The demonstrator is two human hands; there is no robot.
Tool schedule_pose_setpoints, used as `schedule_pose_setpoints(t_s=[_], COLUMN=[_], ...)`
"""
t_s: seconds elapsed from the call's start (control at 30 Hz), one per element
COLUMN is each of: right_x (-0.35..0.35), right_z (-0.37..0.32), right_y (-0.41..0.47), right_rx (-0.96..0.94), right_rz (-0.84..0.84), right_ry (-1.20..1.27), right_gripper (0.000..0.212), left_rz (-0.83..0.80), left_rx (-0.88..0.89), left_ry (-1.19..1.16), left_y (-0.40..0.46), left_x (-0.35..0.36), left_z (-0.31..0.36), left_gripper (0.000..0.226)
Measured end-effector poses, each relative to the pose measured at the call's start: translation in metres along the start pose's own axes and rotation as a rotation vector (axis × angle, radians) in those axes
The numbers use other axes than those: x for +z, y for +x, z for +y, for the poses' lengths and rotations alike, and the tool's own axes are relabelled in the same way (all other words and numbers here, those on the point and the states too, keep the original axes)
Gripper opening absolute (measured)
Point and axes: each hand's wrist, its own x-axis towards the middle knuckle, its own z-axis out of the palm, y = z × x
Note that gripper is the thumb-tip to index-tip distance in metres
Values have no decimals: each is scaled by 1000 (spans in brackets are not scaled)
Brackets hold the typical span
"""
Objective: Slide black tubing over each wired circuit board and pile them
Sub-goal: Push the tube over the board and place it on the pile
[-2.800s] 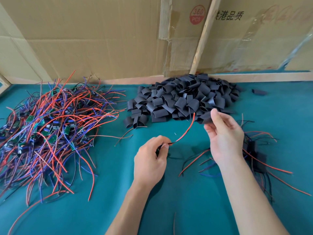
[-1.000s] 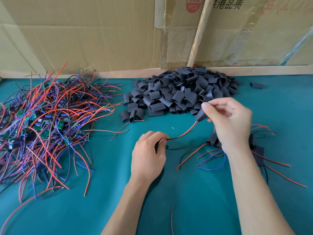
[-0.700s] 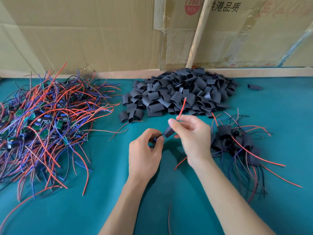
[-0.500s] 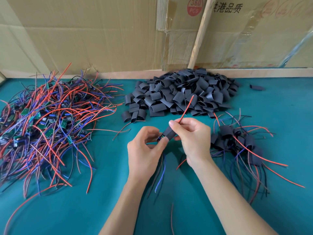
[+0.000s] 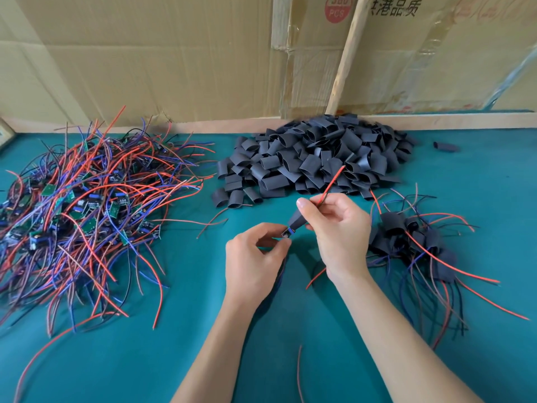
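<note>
My left hand (image 5: 252, 257) pinches the end of a small wired circuit board (image 5: 286, 233) between thumb and fingertips. My right hand (image 5: 337, 228) pinches a piece of black tubing (image 5: 297, 220) that covers most of the board, with the board's red wire (image 5: 331, 184) sticking up out of the tube past my fingers. A big heap of black tubing pieces (image 5: 316, 158) lies behind my hands. A tangle of bare wired boards (image 5: 84, 210) covers the left of the table. A small pile of sleeved boards (image 5: 412, 239) lies to the right.
The table has a teal cloth (image 5: 174, 344). Cardboard sheets (image 5: 174, 53) and a wooden strip (image 5: 345, 53) stand along its back edge. One stray tube piece (image 5: 444, 146) lies at the back right. A loose wire (image 5: 299, 370) lies near the front edge.
My right hand threaded the tubing onto the red wire and slid it down toward my left hand. The tube has gone over most of the board. The dangling wires now hang below my left hand.
</note>
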Motion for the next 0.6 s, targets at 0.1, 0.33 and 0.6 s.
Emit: schedule_pose_setpoints(t_s=[0.1,0.33,0.6], right_x=[-1,-5,-12], right_z=[-2,-4,-4], right_y=[0,3,11], right_rx=[-19,61,72], right_rz=[-45,-59,-109], right_ry=[-82,29,-11], right_gripper=[14,13,13], left_rz=[18,32,4], left_rx=[-10,-37,-25], left_ry=[9,-10,-13], left_y=[0,2,2], left_x=[-1,0,2], left_z=[0,-2,-4], left_gripper=[23,21,18])
